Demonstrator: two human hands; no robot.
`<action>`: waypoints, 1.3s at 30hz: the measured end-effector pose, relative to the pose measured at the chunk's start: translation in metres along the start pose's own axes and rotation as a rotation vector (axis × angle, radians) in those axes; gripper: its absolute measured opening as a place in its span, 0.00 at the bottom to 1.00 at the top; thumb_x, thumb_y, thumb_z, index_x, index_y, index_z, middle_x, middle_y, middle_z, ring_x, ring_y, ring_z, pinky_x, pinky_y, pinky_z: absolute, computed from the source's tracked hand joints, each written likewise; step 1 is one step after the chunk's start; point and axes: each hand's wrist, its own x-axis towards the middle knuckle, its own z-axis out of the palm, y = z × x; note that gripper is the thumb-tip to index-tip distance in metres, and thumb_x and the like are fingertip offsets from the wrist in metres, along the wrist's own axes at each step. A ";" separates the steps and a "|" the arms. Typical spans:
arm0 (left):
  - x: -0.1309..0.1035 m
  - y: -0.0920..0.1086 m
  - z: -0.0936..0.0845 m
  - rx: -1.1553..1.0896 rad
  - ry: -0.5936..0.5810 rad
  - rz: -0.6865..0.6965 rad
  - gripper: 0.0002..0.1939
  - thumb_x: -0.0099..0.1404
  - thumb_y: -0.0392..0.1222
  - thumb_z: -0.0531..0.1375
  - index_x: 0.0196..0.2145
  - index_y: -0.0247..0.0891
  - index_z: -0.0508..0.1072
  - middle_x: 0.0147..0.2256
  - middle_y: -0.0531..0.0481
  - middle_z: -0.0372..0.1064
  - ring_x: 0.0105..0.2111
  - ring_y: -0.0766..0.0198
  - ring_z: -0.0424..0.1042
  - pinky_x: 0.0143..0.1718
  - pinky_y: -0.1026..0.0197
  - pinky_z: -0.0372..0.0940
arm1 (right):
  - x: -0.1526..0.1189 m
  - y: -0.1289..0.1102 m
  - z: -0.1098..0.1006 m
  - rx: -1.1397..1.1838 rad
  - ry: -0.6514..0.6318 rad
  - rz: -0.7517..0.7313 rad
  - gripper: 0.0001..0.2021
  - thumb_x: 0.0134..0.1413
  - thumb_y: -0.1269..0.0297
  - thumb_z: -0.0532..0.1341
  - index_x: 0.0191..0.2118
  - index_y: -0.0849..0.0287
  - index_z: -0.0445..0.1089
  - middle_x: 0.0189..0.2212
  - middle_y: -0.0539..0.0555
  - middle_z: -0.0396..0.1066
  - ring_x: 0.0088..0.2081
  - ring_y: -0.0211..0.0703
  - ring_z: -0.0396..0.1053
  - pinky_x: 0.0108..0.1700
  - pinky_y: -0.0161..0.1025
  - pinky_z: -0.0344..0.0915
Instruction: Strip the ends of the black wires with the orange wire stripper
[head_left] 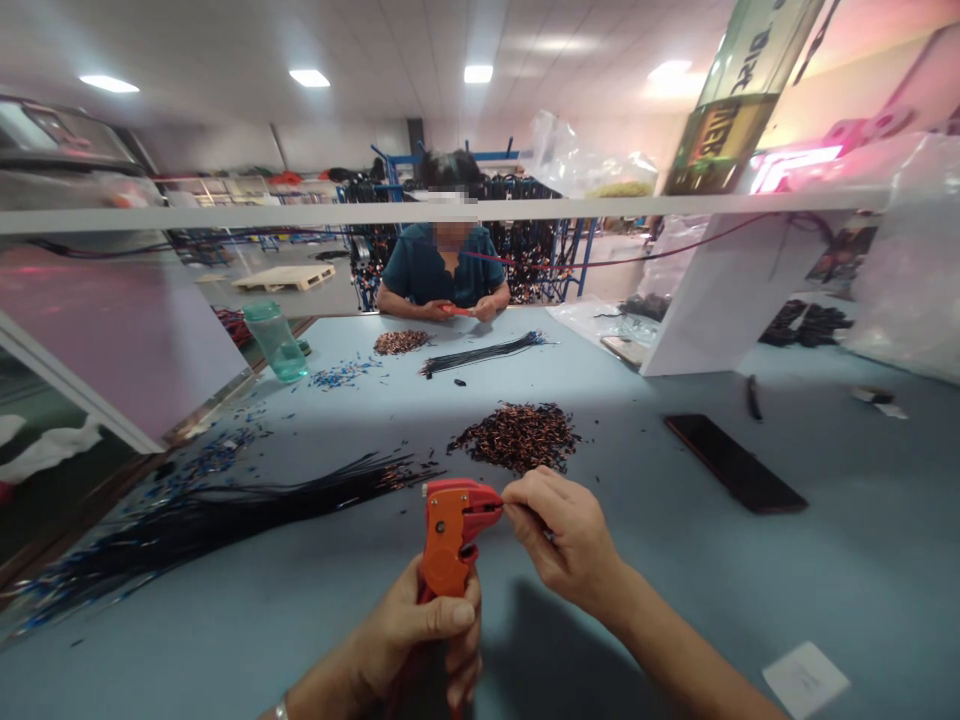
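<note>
My left hand (431, 625) is wrapped around the handles of an orange and red wire stripper (448, 535), held upright with its jaws facing right. At those jaws, my right hand (562, 535) is closed in a pinch; what its fingertips hold, if anything, is too small to make out. Just beyond the tool lies a pile of short black and copper-coloured pieces (517, 437). A long bundle of black wires (247, 515) stretches across the left side, with blue and bare-looking tips at its near end.
Across the table (847, 600) sits a person (442, 265) holding a red tool. Near them are a second wire bundle (484, 355) and a copper-coloured pile (401, 342). A green bottle (276, 342) stands left, a dark phone-like slab (735, 463) lies right. A white shelf (300, 215) spans overhead.
</note>
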 end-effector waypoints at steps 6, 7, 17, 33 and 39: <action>-0.001 -0.002 0.006 -0.022 0.008 0.024 0.20 0.56 0.50 0.67 0.22 0.37 0.62 0.13 0.59 0.56 0.10 0.73 0.55 0.14 0.67 0.60 | -0.001 -0.003 0.003 0.031 0.040 0.016 0.09 0.61 0.75 0.53 0.32 0.57 0.63 0.22 0.48 0.63 0.24 0.39 0.59 0.32 0.38 0.57; -0.001 -0.002 0.007 -0.023 0.023 0.021 0.20 0.55 0.50 0.68 0.22 0.37 0.62 0.13 0.60 0.55 0.10 0.74 0.55 0.15 0.67 0.59 | -0.002 -0.004 0.003 0.032 0.043 0.021 0.09 0.61 0.75 0.53 0.32 0.57 0.63 0.22 0.48 0.63 0.24 0.39 0.58 0.32 0.38 0.57; 0.000 -0.001 0.004 0.036 0.088 0.004 0.21 0.53 0.54 0.69 0.24 0.34 0.68 0.12 0.61 0.53 0.09 0.74 0.51 0.14 0.67 0.56 | -0.004 0.000 0.006 0.056 0.049 0.065 0.08 0.62 0.75 0.54 0.32 0.57 0.64 0.23 0.49 0.65 0.26 0.39 0.60 0.32 0.36 0.57; 0.002 0.002 0.004 -0.041 0.035 -0.031 0.15 0.53 0.47 0.68 0.29 0.32 0.71 0.16 0.57 0.60 0.15 0.70 0.62 0.23 0.62 0.63 | -0.009 0.007 0.008 -0.005 -0.006 0.136 0.08 0.62 0.73 0.54 0.32 0.59 0.66 0.23 0.51 0.68 0.26 0.40 0.62 0.31 0.36 0.57; 0.001 0.001 0.002 -0.047 -0.055 -0.055 0.16 0.51 0.43 0.69 0.33 0.31 0.73 0.21 0.52 0.65 0.21 0.64 0.69 0.33 0.55 0.66 | -0.006 0.016 0.001 -0.054 -0.078 0.156 0.09 0.61 0.72 0.54 0.32 0.58 0.69 0.25 0.51 0.71 0.27 0.40 0.64 0.34 0.37 0.58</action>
